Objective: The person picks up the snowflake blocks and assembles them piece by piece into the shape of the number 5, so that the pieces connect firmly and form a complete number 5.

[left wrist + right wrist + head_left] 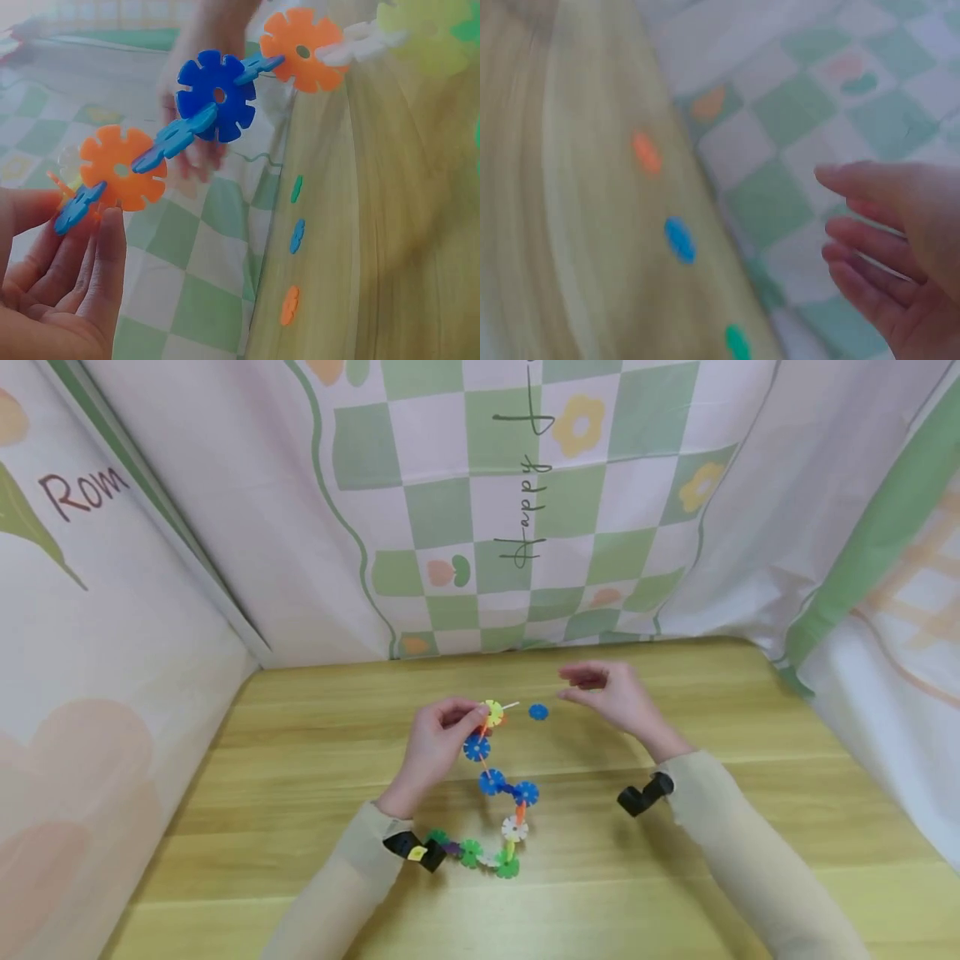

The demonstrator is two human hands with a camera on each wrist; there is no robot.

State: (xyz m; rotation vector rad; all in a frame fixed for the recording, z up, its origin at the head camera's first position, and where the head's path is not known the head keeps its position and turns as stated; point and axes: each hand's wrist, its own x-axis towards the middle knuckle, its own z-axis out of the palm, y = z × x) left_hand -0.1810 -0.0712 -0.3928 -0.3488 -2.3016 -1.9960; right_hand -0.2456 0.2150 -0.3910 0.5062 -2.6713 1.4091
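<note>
A zigzag chain of slotted plastic snowflake discs [491, 782], linked edge to edge, hangs from my left hand [441, 739]. Thumb and fingers pinch it near its upper end, beside a yellow disc [492, 715] with a white disc [512, 705] seen edge-on. In the left wrist view, an orange disc [124, 169] and a small blue disc [79, 208] are at the fingertips. My right hand [617, 697] is off to the right, raised over the table, fingers loosely bent and holding nothing. Below it lie a loose blue disc [680, 240] and a green disc [737, 342].
A loose orange disc [646, 153] lies in line with the blue and green ones near the back of the wooden table [315, 718]. Behind the table's far edge hangs a green-checked cloth [510, 510]. Further patterned cloth [112, 635] stands at the left side.
</note>
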